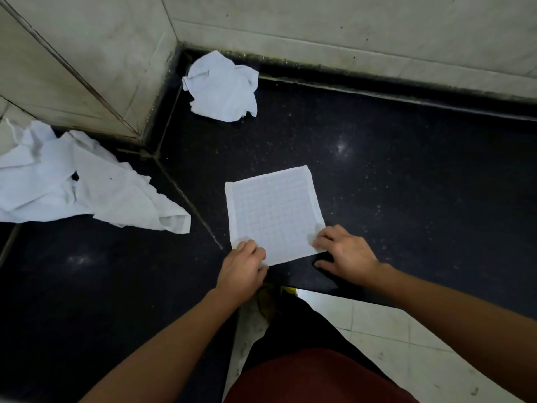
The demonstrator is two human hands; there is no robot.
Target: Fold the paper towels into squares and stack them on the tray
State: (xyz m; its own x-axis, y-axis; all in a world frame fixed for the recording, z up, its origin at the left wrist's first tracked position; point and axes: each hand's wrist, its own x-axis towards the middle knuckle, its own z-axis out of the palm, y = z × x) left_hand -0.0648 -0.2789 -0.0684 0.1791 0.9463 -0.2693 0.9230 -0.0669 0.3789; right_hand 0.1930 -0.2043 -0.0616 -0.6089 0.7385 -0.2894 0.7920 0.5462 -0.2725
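Note:
A white paper towel [273, 210] with a quilted grid lies flat as a rough square on the black counter [406, 184], near its front edge. My left hand [242, 271] grips the towel's near left corner with curled fingers. My right hand [345, 251] pinches the near right corner, where the paper is lifted a little; its thumb rests on the counter. A crumpled towel [223, 88] sits in the far corner. A loose heap of towels [72, 181] lies at the left. No tray is in view.
Pale tiled walls [348, 30] close the counter at the back and left, with a boxed corner [87, 82] jutting in. The counter's front edge runs just below my hands; light floor tiles [406, 338] show beneath.

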